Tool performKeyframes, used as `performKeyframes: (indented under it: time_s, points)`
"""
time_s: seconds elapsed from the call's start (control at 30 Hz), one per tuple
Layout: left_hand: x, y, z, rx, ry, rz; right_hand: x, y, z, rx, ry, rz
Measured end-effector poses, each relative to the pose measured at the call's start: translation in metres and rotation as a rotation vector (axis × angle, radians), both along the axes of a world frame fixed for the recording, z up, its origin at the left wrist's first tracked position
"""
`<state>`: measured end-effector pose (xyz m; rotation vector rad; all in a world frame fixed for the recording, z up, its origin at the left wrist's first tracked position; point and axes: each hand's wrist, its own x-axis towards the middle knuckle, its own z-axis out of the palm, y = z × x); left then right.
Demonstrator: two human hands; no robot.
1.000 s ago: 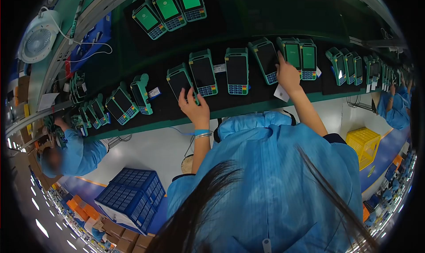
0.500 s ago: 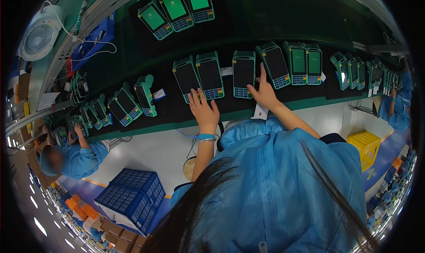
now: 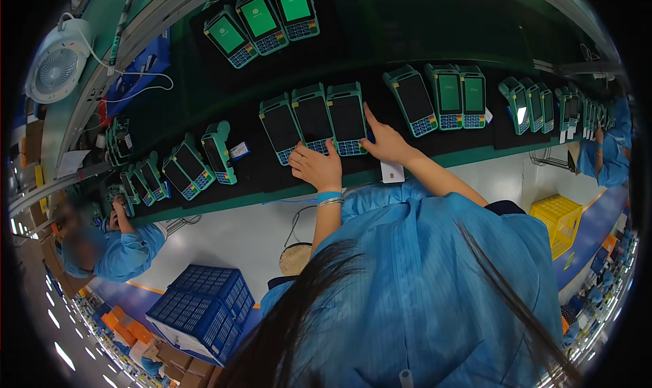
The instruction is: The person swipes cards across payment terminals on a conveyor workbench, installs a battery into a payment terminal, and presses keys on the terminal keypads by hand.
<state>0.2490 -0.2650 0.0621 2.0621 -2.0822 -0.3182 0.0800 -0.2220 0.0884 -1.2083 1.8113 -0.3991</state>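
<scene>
Three green payment terminals with dark screens stand side by side before me: a left one (image 3: 279, 124), a middle one (image 3: 312, 115) and a right one (image 3: 348, 116). My left hand (image 3: 318, 168) rests at the lower edge of the middle terminal, its fingers bent over the keypad area and its thumb apart, near the right terminal. Along the right terminal's right side lies the stretched index finger of my right hand (image 3: 387, 143); the thumb touches its lower corner. Below my right hand, a white chip card (image 3: 392, 172) sticks out at the bench edge.
Another dark-screened terminal (image 3: 411, 101) and two lit ones (image 3: 449, 97) stand to the right. Three terminals with green screens (image 3: 259, 21) stand farther back. Co-workers sit at the left (image 3: 119, 245) and right (image 3: 608, 157). A blue crate (image 3: 204, 306) and a yellow basket (image 3: 557, 221) are on the floor.
The right terminal has slid left with my right hand, closing the gap to the middle one. My left hand has shifted right and its fingers are more bent.
</scene>
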Motion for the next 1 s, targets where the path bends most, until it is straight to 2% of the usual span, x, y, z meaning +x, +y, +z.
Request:
performKeyframes:
  time_s: [0.33, 0.8, 0.93, 1.0]
  points:
    - [-0.014, 0.004, 0.003, 0.037, -0.050, 0.049, 0.004, -0.002, -0.003, -0.044, 0.177, 0.013]
    - [-0.028, -0.002, 0.011, 0.095, -0.089, 0.086, -0.004, -0.012, -0.004, -0.002, 0.156, 0.048]
    - [-0.026, -0.003, 0.014, 0.032, -0.126, 0.078, -0.007, -0.014, -0.005, 0.018, 0.120, 0.021]
    - [-0.025, -0.003, 0.020, 0.113, -0.086, 0.115, -0.010, -0.015, -0.007, 0.011, 0.120, 0.029]
